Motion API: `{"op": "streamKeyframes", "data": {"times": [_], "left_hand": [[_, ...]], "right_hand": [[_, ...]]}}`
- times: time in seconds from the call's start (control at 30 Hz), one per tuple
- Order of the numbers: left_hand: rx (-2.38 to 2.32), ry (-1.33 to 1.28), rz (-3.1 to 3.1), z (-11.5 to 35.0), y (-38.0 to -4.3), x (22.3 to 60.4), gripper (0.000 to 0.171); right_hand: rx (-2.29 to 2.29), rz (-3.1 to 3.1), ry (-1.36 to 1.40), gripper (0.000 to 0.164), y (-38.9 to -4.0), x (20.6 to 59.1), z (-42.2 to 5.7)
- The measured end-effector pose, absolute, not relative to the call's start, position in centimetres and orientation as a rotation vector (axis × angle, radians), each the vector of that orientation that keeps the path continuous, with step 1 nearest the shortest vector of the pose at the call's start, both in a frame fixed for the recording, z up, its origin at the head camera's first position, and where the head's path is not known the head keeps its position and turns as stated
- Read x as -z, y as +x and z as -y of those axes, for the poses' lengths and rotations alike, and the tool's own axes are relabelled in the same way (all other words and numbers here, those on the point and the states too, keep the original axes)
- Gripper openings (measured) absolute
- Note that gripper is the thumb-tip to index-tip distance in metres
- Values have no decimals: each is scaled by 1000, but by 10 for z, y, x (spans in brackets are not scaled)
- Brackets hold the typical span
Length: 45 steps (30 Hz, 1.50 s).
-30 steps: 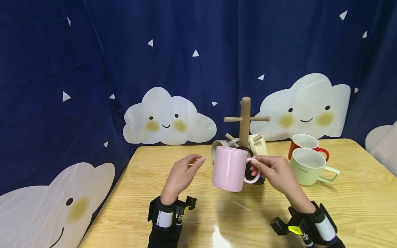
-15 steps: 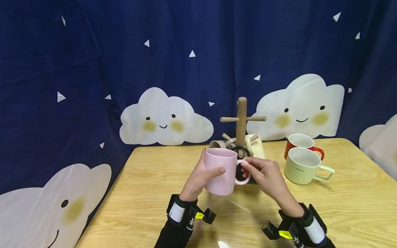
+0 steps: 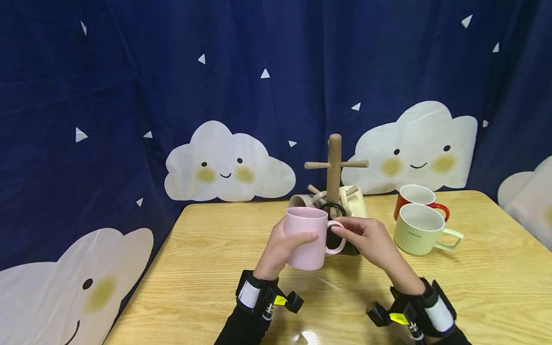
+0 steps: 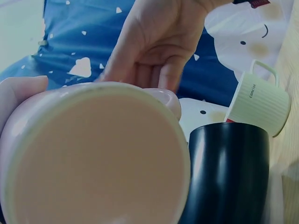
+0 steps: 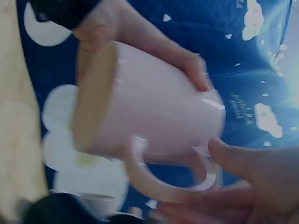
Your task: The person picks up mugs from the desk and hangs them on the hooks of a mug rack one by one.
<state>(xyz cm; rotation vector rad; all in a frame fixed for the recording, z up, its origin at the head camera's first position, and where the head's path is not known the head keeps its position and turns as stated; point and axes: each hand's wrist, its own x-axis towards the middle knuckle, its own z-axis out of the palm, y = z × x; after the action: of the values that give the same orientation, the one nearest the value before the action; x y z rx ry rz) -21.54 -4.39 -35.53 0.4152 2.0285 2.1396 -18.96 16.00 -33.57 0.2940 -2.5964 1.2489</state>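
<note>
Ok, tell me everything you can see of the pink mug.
The pink mug is plain and glossy, seemingly ceramic, with straight sides, one looped handle and a flat, round base. It is held roughly upright above the table, in front of the mug rack in the head view. The left hand grips its body; the right hand is at the handle. Its inner bottom is hidden.

"Concise" in small dark letters on the pale green ribbed mug (image 4: 259, 106)
</note>
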Motion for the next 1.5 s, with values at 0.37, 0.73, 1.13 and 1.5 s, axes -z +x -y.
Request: {"op": "streamKeyframes", "data": {"times": [0.37, 0.73, 1.13, 1.5], "left_hand": [[-2373, 385, -1775, 62, -232, 345, 62], [-2655, 91, -897, 52, -277, 316, 73], [-2618, -84, -841, 27, -295, 320, 64], [-2575, -188, -840, 10, -303, 329, 61]], "right_hand": [[-1430, 2369, 21, 50, -176, 309, -236], [-1300, 2450, -53, 47, -181, 309, -229], [-1250, 2551, -79, 52, -179, 308, -222], [-1225, 2549, -60, 50, -181, 310, -218]]}}
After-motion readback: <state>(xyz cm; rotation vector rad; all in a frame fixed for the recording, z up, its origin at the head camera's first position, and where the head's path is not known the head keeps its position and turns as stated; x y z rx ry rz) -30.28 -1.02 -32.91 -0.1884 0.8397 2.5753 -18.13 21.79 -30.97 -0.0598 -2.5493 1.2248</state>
